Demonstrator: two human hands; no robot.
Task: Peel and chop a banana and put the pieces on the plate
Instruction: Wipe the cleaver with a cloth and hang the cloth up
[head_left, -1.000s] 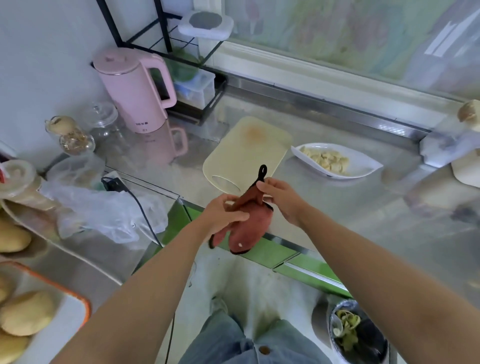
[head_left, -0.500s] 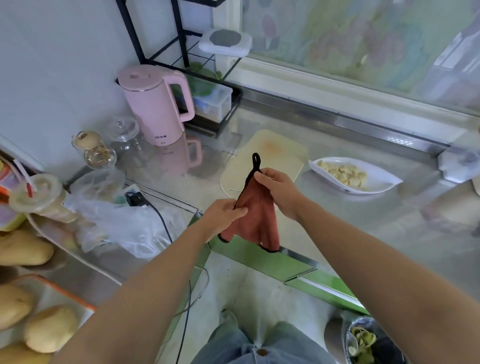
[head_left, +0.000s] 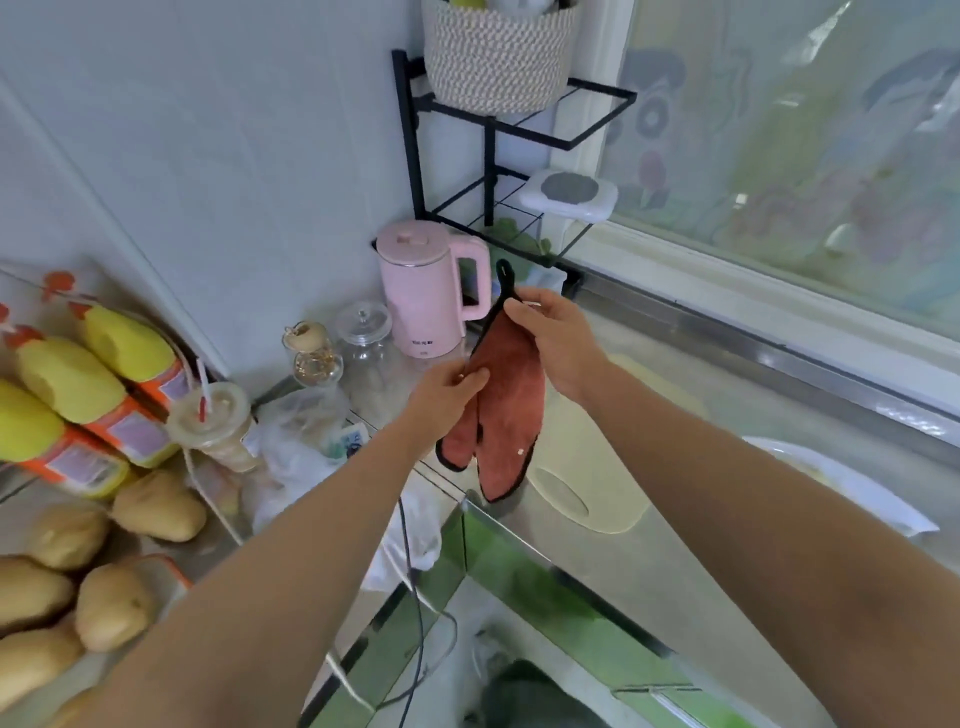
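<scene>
A reddish-brown hand towel (head_left: 506, 405) with black trim and a black loop hangs in the air between my hands. My right hand (head_left: 558, 338) pinches its top corner just below the loop. My left hand (head_left: 447, 392) pinches its left edge lower down. Behind the towel a pale cutting board (head_left: 597, 467) lies on the shiny counter. Only the rim of the white plate (head_left: 852, 488) shows at the right, partly hidden by my right forearm; the banana pieces are not visible now.
A pink kettle (head_left: 423, 286) stands at the back by a black wire rack (head_left: 498, 171) holding a woven basket (head_left: 496, 52). Glass jars (head_left: 363, 338), a lidded cup (head_left: 215, 421), plastic bags (head_left: 306, 436), yellow bottles (head_left: 67, 379) and potatoes (head_left: 67, 571) crowd the left.
Both hands have lifted the towel higher and it now hangs stretched out. The view has swung up and to the left, so the plate has slid to the right edge.
</scene>
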